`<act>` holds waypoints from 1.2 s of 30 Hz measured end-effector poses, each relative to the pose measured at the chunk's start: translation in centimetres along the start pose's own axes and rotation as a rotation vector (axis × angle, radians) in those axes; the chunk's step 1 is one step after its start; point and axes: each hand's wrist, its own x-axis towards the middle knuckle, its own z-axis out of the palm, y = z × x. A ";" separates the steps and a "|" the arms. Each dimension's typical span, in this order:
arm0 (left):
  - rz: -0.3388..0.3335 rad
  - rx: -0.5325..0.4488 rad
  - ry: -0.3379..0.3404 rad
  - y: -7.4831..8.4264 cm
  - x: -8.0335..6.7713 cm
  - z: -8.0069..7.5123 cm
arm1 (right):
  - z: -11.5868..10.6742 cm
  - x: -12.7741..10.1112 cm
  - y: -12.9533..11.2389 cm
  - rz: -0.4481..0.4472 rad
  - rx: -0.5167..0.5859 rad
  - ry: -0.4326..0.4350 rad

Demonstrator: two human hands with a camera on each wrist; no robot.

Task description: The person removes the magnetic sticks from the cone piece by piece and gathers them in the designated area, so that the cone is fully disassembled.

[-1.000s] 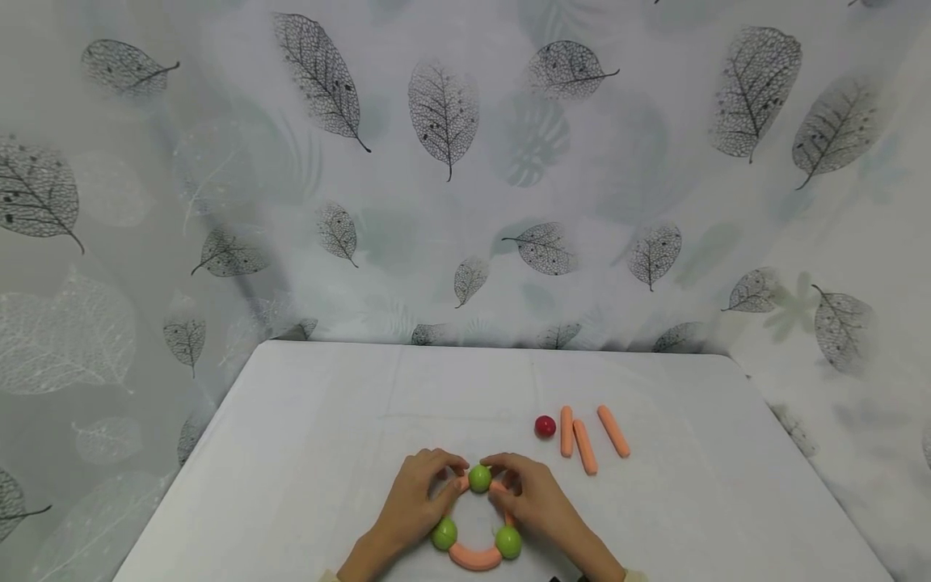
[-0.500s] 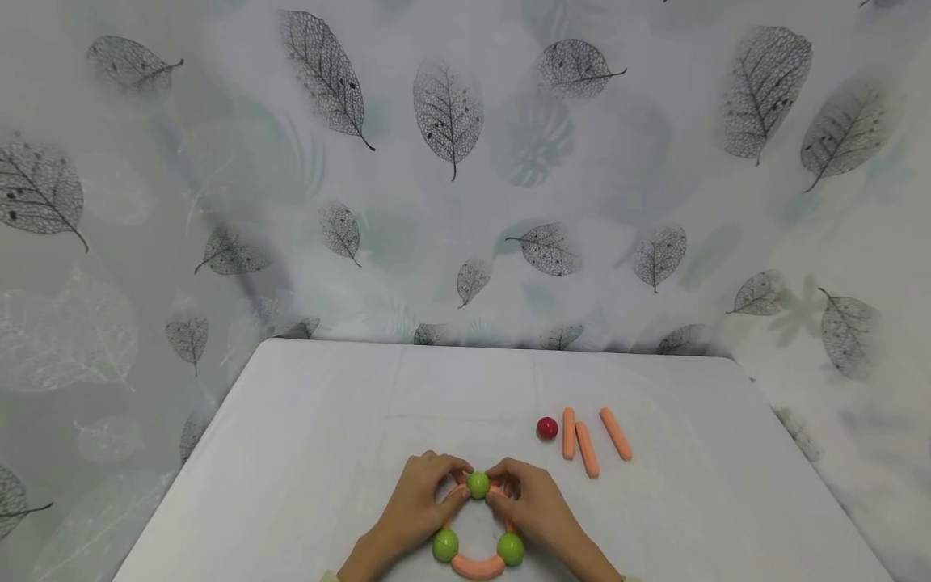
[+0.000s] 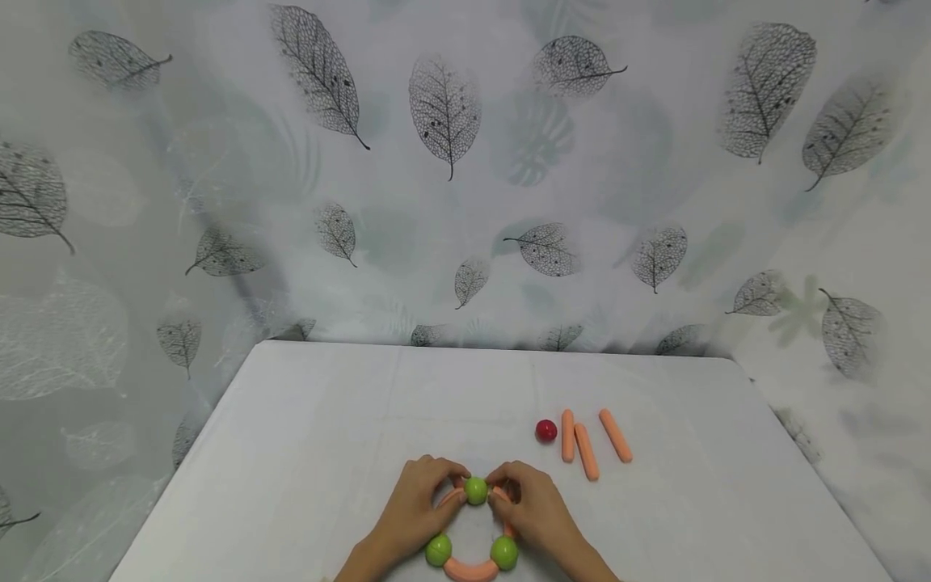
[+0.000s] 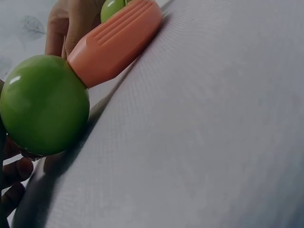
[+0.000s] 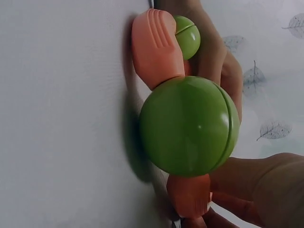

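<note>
A ring of three green balls and curved orange rods lies on the white table. The top green ball sits between my fingertips. My left hand pinches the left curved rod beside that ball, thumb inside the ring. On the other side, my right hand pinches the right curved rod, partly hidden behind its fingers. Nearer me are the lower left ball and lower right ball, joined by the bottom curved rod. Ridges mark this rod in the right wrist view.
A red ball lies beyond my right hand. Beside it are three straight orange rods: one upright in view, one slanted close to it, another farther right. A leaf-patterned curtain hangs behind the table.
The ring has slid slightly toward me, with both hands moving along. My thumbs have shifted closer to the top green ball. The red ball and straight rods have stayed in place.
</note>
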 end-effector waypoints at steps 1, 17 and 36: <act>-0.001 0.004 0.008 0.0 0.0 0.0 | 0.0 0.0 0.0 0.000 -0.003 0.000; -0.125 0.058 0.125 -0.3 -0.1 0.3 | -2.9 0.1 1.6 -0.474 -0.252 -0.243; -0.182 0.039 0.205 -0.6 0.5 0.3 | -4.8 -0.7 0.7 -0.499 -0.272 -0.442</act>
